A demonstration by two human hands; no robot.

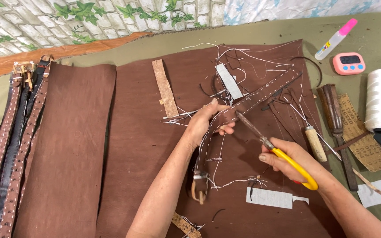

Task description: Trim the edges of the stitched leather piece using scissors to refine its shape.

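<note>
The left hand (206, 123) is pinching a brown stitched leather strap (243, 105) at its middle, its grip closed tight on the strap edge, holding it up off the big brown leather sheet (146, 145) that is covering the counter (283, 33). The strap is running from a metal buckle (199, 183) at the near end up to the far right. The right hand (287, 161) is wrapping its grip around the yellow handles of the scissors (265, 141), and the rusty blades are pointing up-left, tips sitting right at the strap beside the left fingers; whether they are parted, I cannot tell.

It is looking like trimming work, probably loose thread ends along the white stitch line. The next snip is calling for care: the blade tips are lying very near the left fingertips and near the stitching itself.

Loose white threads (239, 59) are tangling all over the far part of the sheet, ready to snag. To the right, an awl with a wooden handle (316, 143) and a dark-handled tool (334, 110) are lying close to the scissor hand. Further right a white thread spool (380, 99) is standing, with a pink timer (349, 63) and a glue pen (335, 39) beyond. Finished studded belts (14, 145) are stacking up at the far left, well apart.
</note>
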